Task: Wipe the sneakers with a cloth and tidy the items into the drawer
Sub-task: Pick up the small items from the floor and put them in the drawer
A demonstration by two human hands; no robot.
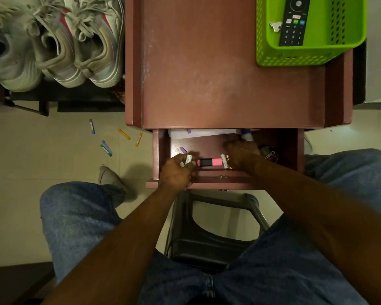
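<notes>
Sneakers (75, 47) sit paired on a rack at ten o'clock, well apart from both hands; whether they have been wiped I cannot tell, and no cloth shows. Tidying looks under way: the drawer (290, 150) stands open at centre, holding a pink highlighter (210, 162), papers and a round tin (269, 155). The left hand (176, 172) pinches small capped tubes over the drawer's front; the right hand (243, 154) is curled inside, its hold hidden. Several coloured tubes (107, 148) lie on the floor at nine o'clock, probably left to gather.
</notes>
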